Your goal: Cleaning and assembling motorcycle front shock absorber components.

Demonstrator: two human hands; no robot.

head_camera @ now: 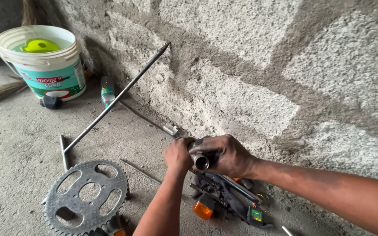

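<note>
My right hand (229, 154) grips a short metal tube (201, 161), its open end facing the camera. Pressed against the tube's left side, my left hand (178, 154) is closed around that end; what its fingers hold is hidden. Both hands hover just above a heap of dark tools and parts (224, 196) lying at the foot of the rough grey wall.
A large toothed sprocket (85, 196) lies flat on the concrete floor at lower left. A long T-shaped rod (114, 101) leans against the wall. A white bucket (44, 65) stands at the far left, a small bottle (107, 91) beside it. An orange indicator lamp (202, 209) sits in the heap.
</note>
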